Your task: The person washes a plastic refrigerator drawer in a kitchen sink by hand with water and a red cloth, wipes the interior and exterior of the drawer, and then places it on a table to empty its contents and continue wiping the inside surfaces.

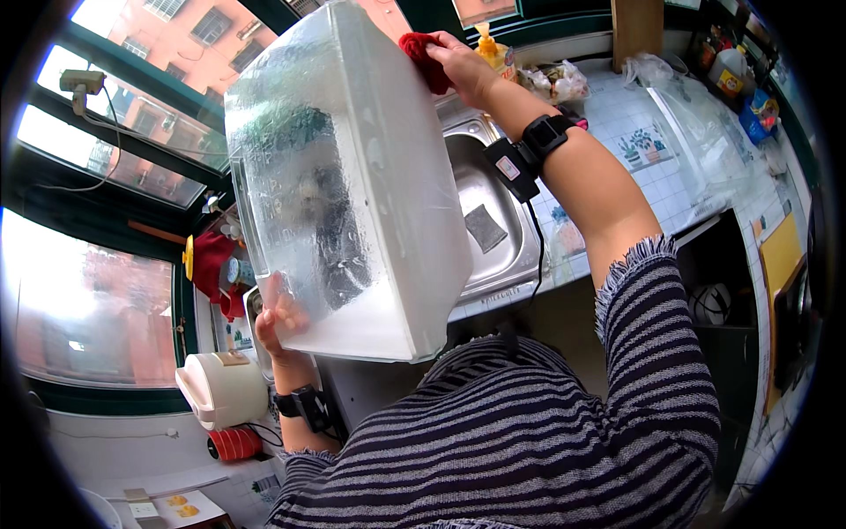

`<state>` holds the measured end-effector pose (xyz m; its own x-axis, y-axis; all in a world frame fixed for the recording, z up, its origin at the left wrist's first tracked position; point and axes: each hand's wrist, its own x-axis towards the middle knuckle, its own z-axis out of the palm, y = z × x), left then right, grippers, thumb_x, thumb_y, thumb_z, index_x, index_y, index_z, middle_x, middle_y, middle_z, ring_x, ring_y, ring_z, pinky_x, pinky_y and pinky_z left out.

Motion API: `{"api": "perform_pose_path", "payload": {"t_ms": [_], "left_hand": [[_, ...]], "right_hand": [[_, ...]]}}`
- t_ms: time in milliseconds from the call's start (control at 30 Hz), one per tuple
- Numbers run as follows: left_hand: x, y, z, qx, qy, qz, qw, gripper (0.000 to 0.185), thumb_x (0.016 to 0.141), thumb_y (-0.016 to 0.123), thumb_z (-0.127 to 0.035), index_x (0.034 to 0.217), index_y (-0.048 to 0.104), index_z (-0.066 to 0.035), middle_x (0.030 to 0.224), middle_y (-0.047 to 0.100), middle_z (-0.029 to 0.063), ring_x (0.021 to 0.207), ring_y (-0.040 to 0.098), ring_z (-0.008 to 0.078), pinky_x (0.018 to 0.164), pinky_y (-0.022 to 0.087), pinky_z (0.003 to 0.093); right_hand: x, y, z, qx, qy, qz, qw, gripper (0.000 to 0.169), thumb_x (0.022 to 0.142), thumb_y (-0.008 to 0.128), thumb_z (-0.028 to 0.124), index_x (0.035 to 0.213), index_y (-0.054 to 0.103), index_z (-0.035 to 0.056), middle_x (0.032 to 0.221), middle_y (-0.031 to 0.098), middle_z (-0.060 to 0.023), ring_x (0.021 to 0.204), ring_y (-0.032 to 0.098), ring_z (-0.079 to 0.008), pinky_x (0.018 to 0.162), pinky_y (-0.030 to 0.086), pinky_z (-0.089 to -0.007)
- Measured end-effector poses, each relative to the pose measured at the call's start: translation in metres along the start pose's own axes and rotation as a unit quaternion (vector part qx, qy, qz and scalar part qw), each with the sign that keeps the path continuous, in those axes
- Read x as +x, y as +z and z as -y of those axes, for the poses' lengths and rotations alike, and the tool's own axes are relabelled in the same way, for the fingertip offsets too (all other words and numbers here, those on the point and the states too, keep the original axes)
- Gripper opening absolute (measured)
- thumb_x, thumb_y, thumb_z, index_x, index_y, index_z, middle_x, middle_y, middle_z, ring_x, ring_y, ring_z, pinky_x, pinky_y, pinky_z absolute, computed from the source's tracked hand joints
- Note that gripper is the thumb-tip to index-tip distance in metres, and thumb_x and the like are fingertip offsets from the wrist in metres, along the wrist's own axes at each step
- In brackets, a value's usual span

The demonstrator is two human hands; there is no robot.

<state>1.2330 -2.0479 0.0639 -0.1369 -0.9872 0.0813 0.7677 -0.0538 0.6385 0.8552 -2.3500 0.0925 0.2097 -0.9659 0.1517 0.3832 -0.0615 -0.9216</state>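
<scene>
A large translucent plastic bin [410, 198], wet on its clear face, is held up and tilted in front of me, over the near side of the sink. My left hand [269, 334] grips its lower left edge; some of the fingers show blurred through the clear plastic. At the far right edge of the bin, my right hand [462, 66] holds a bunched red cloth [423, 56] against the outside wall. Behind the bin lies a stainless steel sink [509, 261], partly hidden, with a grey scouring pad [486, 228] in its basin.
A yellow pump bottle [492, 49] and a plastic-wrapped bundle [558, 82] stand beyond the sink. Clear plastic sheeting [700, 139] covers part of the right counter. To the left are a cream rice cooker [228, 390], a red cylindrical object [234, 443] and windows [92, 297].
</scene>
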Motion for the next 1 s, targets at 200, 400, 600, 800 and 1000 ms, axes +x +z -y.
{"api": "perform_pose_path", "payload": {"t_ms": [200,400,600,800,1000], "left_hand": [[-0.006,-0.022,0.014,0.017,0.027,-0.06,0.998,0.065,0.084,0.058,-0.022,0.141,0.031,-0.009,0.077,0.051,-0.0008,0.059,0.047,0.0106,0.05,0.042,0.0249],[0.023,0.003,0.027,-0.07,0.018,-0.036,0.997,0.063,0.084,0.056,-0.017,0.141,0.03,-0.004,0.078,0.049,0.002,0.069,0.051,0.0149,0.064,0.046,0.0286],[0.047,0.006,0.025,0.018,0.098,-0.242,0.965,0.037,0.085,0.056,-0.016,0.119,0.051,-0.002,0.086,0.06,0.0069,0.079,0.058,0.0191,0.073,0.048,0.0324],[0.048,0.022,0.022,0.003,0.045,-0.177,0.983,0.025,0.085,0.054,-0.017,0.104,0.056,0.0,0.093,0.063,0.0127,0.089,0.061,0.0253,0.081,0.049,0.0397],[0.067,0.054,0.033,0.026,0.025,-0.195,0.98,0.029,0.086,0.052,-0.015,0.108,0.053,0.003,0.099,0.062,0.0162,0.093,0.061,0.0272,0.084,0.048,0.0394]], "right_hand": [[0.0,0.013,-0.013,-0.011,0.047,-0.003,0.999,0.022,0.097,0.042,0.021,0.116,0.047,0.0119,0.107,0.057,-0.0068,0.098,0.055,-0.0191,0.08,0.049,-0.0357],[-0.033,0.049,-0.028,-0.238,-0.151,0.067,0.957,0.017,0.097,0.045,0.018,0.107,0.049,0.0062,0.1,0.056,-0.011,0.094,0.052,-0.0178,0.089,0.04,-0.028],[-0.128,0.07,-0.015,-0.096,-0.099,0.169,0.976,0.016,0.097,0.042,0.009,0.112,0.047,0.0053,0.129,0.047,-0.0124,0.115,0.046,-0.0179,0.1,0.035,-0.0284],[-0.175,0.05,-0.026,-0.079,-0.185,0.142,0.969,0.018,0.095,0.045,0.005,0.113,0.044,0.0055,0.131,0.045,-0.0146,0.12,0.044,-0.0197,0.101,0.034,-0.0292],[-0.194,0.026,-0.063,-0.063,-0.089,0.059,0.992,0.018,0.095,0.045,0.003,0.113,0.044,0.0063,0.134,0.042,-0.0149,0.119,0.043,-0.0191,0.101,0.034,-0.0293]]}}
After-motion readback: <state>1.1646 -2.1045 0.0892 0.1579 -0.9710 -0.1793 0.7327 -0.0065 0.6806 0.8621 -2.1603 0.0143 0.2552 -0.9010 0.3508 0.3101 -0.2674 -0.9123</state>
